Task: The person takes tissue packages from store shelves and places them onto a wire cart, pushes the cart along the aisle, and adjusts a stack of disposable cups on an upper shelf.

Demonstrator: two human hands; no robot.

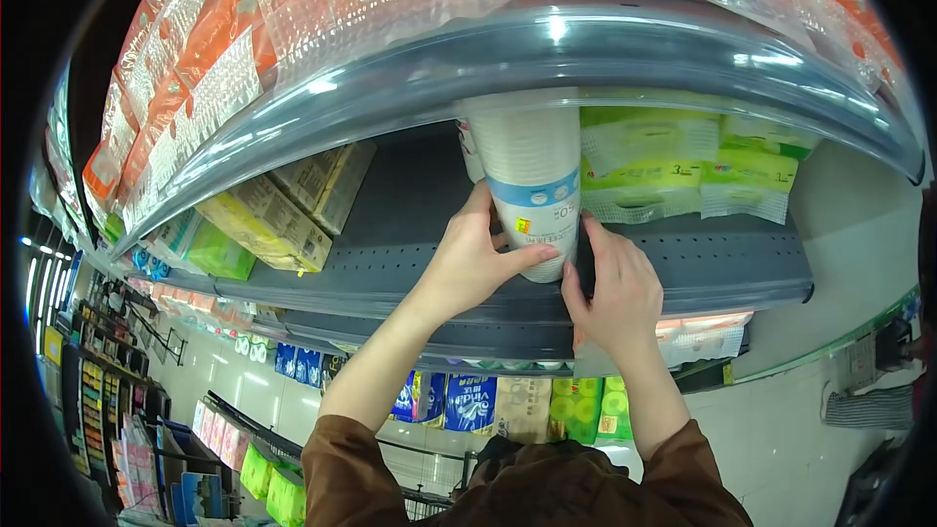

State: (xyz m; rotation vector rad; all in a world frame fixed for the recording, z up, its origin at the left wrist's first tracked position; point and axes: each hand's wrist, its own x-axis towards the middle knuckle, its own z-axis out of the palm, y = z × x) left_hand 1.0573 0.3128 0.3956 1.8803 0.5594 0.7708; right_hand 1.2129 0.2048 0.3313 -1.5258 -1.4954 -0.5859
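A wrapped stack of paper cups (535, 161) stands on the dark grey shelf (410, 205), with a blue band, printed lettering and a small yellow-orange sticker. My left hand (468, 259) is closed round its lower left side, the thumb across the front and the other fingers partly hidden. On the lower right side, my right hand (620, 288) presses its fingers and thumb against the stack. Part of another package (470, 151) shows just behind it at the left. Green packs (649, 161) marked "3" lie to the right of the cups.
Yellow boxes (273, 224) and a green pack (220, 252) sit at the shelf's left. A clear-edged upper shelf (556, 39) hangs close above, carrying orange bubble-wrapped packs (390, 0). Below are blue tissue packs (470, 402). A person's striped clothing (869, 403) shows at the far right.
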